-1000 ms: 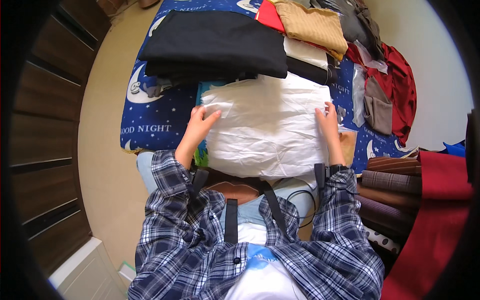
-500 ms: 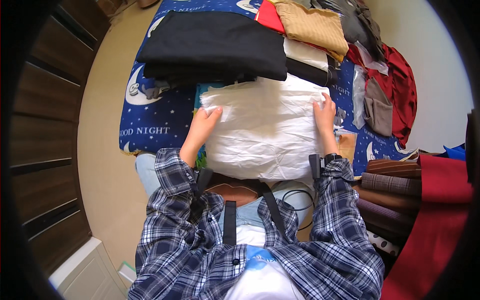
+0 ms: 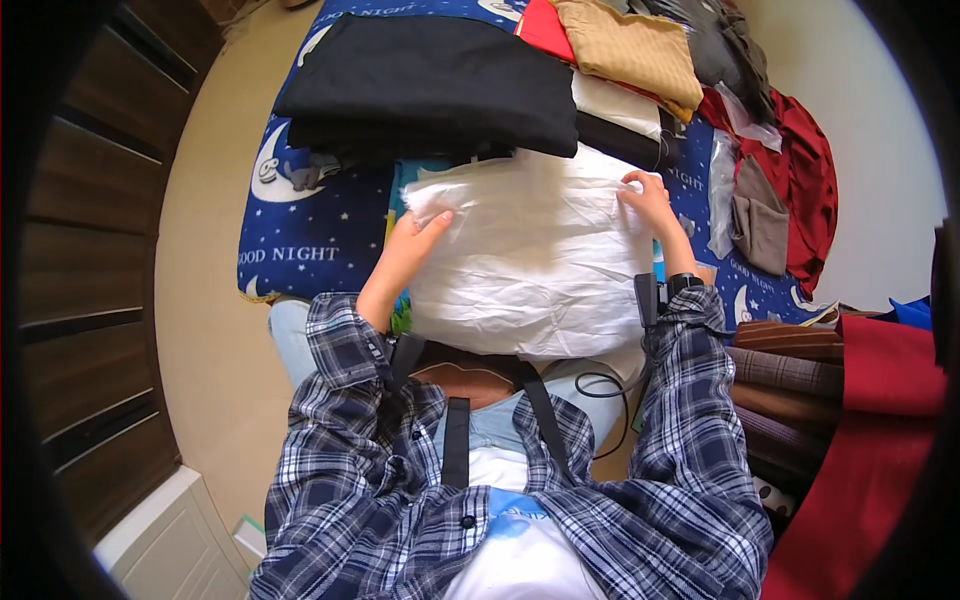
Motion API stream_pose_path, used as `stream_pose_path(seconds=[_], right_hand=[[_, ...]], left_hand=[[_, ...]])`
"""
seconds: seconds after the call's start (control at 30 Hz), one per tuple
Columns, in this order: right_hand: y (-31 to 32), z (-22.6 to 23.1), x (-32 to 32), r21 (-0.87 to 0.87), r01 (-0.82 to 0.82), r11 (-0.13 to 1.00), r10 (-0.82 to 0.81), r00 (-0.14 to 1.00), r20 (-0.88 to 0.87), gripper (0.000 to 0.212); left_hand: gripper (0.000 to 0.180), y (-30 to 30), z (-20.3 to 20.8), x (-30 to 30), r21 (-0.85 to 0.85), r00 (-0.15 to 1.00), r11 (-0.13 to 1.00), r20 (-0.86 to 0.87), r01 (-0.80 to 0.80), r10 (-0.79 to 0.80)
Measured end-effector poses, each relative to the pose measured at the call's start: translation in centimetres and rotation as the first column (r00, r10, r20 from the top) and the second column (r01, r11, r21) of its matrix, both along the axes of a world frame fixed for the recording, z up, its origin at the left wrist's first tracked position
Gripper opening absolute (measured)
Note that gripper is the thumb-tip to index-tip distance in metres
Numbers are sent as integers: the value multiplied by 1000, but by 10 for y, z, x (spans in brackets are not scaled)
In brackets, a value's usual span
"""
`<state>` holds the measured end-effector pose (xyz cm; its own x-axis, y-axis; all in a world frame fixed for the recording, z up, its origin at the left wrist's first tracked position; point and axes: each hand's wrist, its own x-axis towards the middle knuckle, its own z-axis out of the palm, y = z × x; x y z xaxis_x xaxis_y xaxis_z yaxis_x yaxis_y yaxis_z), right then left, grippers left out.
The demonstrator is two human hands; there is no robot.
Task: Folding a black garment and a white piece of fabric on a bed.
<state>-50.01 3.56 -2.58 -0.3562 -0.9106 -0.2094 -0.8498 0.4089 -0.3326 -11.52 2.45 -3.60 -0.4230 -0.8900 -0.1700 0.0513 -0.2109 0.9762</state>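
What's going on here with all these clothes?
A person in a plaid shirt is handling a white cloth spread flat on a blue blanket with moons and stars. The left hand pinches the cloth's far left corner, and the right hand grips its far right corner. Just beyond lies a folded black garment, with a tan one and a heap of red cloth to the right. More folded fabrics are stacked by the right elbow.

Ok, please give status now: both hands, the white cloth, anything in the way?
Left hand and right hand pinch far corners of white cloth. Cloth flat, wrinkled. Black folded garment lies just beyond it.
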Motion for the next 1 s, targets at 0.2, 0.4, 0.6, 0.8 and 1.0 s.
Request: stream_pose_path(seconds=[0.2, 0.4, 0.6, 0.8, 1.0], right_hand=[[-3, 10, 19, 21, 55, 998, -56, 997, 54, 48], [-11, 10, -16, 93, 63, 994, -90, 944, 316, 32], [-11, 26, 0, -4, 77, 997, -64, 851, 522, 19], [-6, 36, 16, 145, -113, 983, 20, 851, 525, 34], [-10, 34, 17, 88, -83, 993, 17, 818, 575, 32]], left_hand=[[34, 3, 8, 3, 26, 995, 997, 69, -79, 77], [35, 0, 5, 4, 20, 977, 977, 40, -212, 211], [37, 0, 4, 12, 102, 956, 950, 24, -295, 294], [38, 7, 9, 17, 98, 976, 976, 114, -196, 184], [38, 20, 10, 21, 37, 975, 983, 142, -181, 174]])
